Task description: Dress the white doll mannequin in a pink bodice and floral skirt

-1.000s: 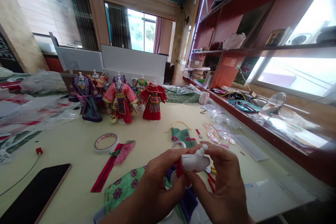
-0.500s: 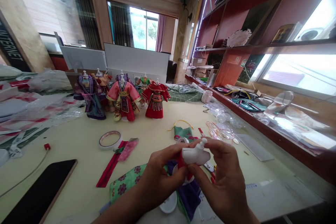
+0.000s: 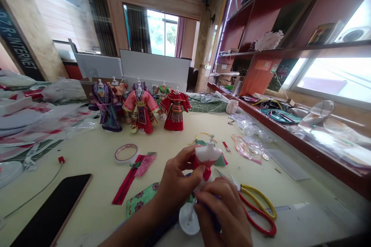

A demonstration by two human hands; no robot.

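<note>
A small white dress-form mannequin (image 3: 208, 152), with red cloth (image 3: 205, 162) wrapped around its body, stands nearly upright in my left hand (image 3: 181, 173). The thumb presses on the red cloth at the front and the fingers go behind. Just below, my right hand (image 3: 224, 210) is closed at the form's lower end, with purple cloth (image 3: 213, 205) between its fingers; its fingertips are partly hidden. Under the hands shows the white round base (image 3: 189, 222) with its post. Green flowered fabric (image 3: 142, 200) lies beneath my left forearm.
Scissors (image 3: 257, 210) with red and yellow handles lie right of my right hand. Left are a tape roll (image 3: 126, 153), a red strip (image 3: 127, 181) and a phone (image 3: 55, 208). Several dressed forms, one in red (image 3: 175, 112), stand behind. Plastic packets (image 3: 249, 148) lie at right.
The mannequin has turned from tilted to nearly upright, showing its red-wrapped front. My right hand has moved from its shoulder down to its lower end, uncovering the scissors.
</note>
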